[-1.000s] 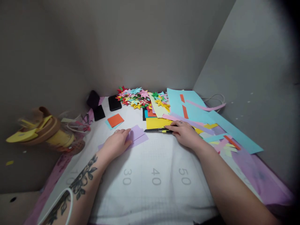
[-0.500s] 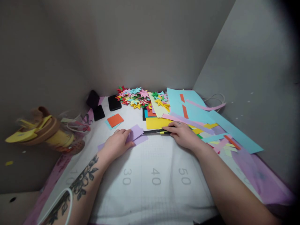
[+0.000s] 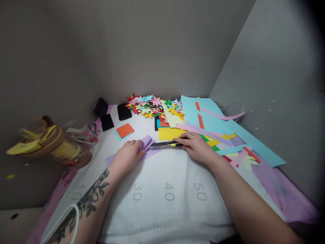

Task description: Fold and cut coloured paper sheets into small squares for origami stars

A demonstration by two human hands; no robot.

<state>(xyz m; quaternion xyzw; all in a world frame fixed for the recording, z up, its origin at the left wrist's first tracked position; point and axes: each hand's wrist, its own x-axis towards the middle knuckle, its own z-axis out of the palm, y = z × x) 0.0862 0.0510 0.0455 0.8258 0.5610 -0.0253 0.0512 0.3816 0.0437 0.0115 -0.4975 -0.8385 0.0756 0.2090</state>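
Observation:
My left hand (image 3: 127,155) rests on lilac paper pieces (image 3: 148,144) on the white cutting mat (image 3: 162,189), its fingers pinching a small piece whose edge lifts up. My right hand (image 3: 198,146) is closed on a black and yellow utility knife (image 3: 165,144) that lies flat on the mat, its tip pointing left and touching the lilac paper. A yellow paper sheet (image 3: 169,133) lies just behind the knife.
A heap of folded paper stars (image 3: 152,105) sits at the back. Light blue sheets (image 3: 208,118) and coloured strips (image 3: 238,154) cover the right side. An orange square (image 3: 125,130), a black phone (image 3: 124,111) and a jar with yellow lids (image 3: 48,142) are on the left. Grey walls enclose the table.
My right hand has slid the knife leftward until its tip meets the lilac paper. My left hand has drawn the lilac piece in and lifted its edge.

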